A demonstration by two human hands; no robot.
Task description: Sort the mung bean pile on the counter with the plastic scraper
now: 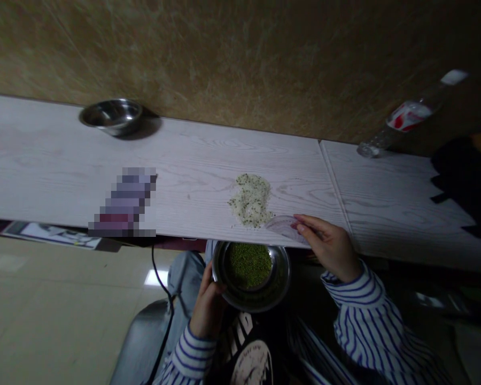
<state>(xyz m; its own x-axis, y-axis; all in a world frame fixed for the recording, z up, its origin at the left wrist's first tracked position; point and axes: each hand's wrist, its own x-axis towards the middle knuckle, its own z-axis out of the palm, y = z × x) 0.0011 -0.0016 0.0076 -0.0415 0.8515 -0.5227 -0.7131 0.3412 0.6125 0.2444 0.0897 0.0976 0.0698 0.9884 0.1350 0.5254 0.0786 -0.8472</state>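
Right hand [332, 245] pinches the protractor [282, 227] extending leftward; left hand [209, 306] grips the bowl [281, 286] on its right.

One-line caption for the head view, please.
Left hand holds a steel bowl of green beans; right hand holds a clear protractor beside the pale grain pile.
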